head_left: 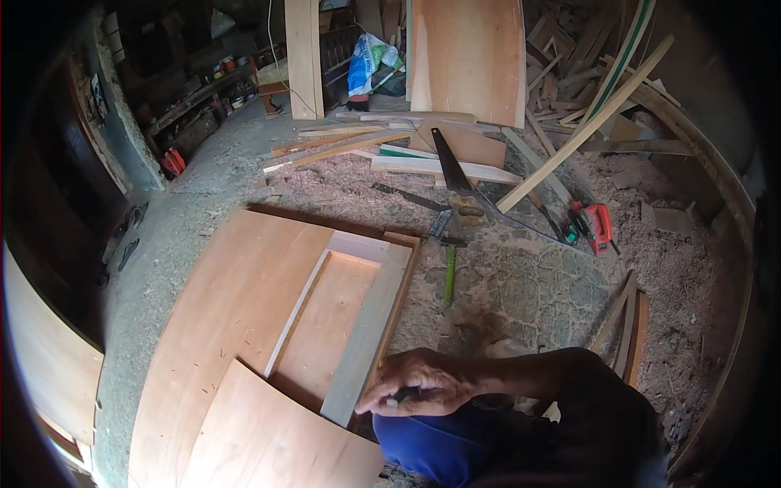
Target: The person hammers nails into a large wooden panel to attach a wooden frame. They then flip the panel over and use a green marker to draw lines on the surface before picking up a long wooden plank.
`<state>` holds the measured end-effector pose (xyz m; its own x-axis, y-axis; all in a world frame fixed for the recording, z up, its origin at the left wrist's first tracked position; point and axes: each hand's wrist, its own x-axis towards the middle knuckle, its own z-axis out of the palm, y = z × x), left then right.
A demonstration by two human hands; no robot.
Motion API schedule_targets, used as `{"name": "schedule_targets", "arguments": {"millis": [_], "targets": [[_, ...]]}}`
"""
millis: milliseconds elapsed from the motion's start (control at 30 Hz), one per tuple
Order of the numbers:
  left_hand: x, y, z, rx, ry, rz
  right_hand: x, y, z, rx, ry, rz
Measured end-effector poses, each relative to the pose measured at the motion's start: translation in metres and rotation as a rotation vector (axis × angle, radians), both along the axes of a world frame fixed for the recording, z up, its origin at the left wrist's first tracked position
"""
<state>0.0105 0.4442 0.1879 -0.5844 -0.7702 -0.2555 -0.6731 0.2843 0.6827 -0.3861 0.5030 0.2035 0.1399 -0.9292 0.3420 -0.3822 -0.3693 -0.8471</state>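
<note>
My right hand [419, 381] is closed around a small dark object [403, 396], mostly hidden by the fingers, so its kind does not show. It sits at the near end of a grey wood strip [368, 333], above my blue-clothed knee [431, 443]. That strip borders a wooden frame with a recessed plywood panel [332, 313]. To its left lies a broad plywood sheet [220, 301] dotted with small nails or splinters. A second plywood piece [281, 431] overlaps the near end. My left hand is out of sight.
A green-handled hammer [450, 276], a handsaw [451, 167] and a red power tool [598, 228] lie on the shaving-strewn floor ahead. A long plank [586, 122] slants at the right. Tall boards [468, 61] stand at the back. Another panel [53, 350] is at far left.
</note>
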Motion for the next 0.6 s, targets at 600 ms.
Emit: {"name": "schedule_targets", "arguments": {"millis": [600], "targets": [[-0.170, -0.004, -0.055, 0.277, 0.379, -0.137, 0.024, -0.087, -0.007, -0.127, 0.351, 0.553]]}}
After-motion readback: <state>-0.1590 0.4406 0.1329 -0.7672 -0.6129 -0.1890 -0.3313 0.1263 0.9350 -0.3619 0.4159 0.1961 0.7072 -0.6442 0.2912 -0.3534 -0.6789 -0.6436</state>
